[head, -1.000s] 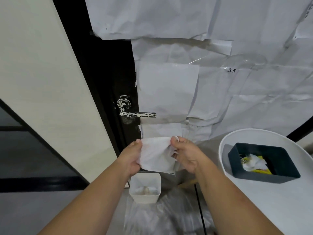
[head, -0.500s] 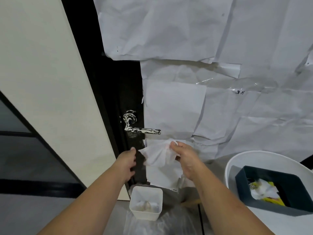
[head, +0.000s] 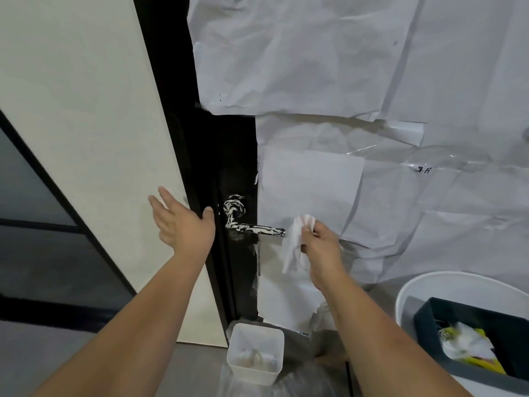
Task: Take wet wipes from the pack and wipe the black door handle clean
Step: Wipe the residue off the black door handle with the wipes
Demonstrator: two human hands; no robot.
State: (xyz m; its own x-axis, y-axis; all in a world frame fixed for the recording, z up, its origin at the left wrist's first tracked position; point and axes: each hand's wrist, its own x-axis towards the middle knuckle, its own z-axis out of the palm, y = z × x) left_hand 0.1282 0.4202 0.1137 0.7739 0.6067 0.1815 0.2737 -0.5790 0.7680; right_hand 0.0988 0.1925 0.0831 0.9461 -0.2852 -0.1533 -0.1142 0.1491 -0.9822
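The black door handle [head: 252,227] juts rightward from the black door, streaked with white smears on its rose and lever. My right hand [head: 320,247] grips a crumpled white wet wipe [head: 297,242] just right of the lever's tip, not quite touching it. My left hand [head: 183,227] is spread flat with fingers apart against the door frame, left of the handle, thumb near the rose. The wet wipes pack [head: 469,351], yellow with a white wipe sticking out, lies in a dark tray at the lower right.
White paper sheets [head: 343,81] are taped over the door. A white square bin [head: 255,356] holding used wipes stands on the floor below the handle. The dark tray [head: 429,319] sits on a round white table [head: 412,293]. A cream wall panel [head: 86,124] lies left.
My left hand let go of the wipe and moved up to the door frame. My right hand carried the wipe up beside the lever's tip. The view shifted closer to the door.
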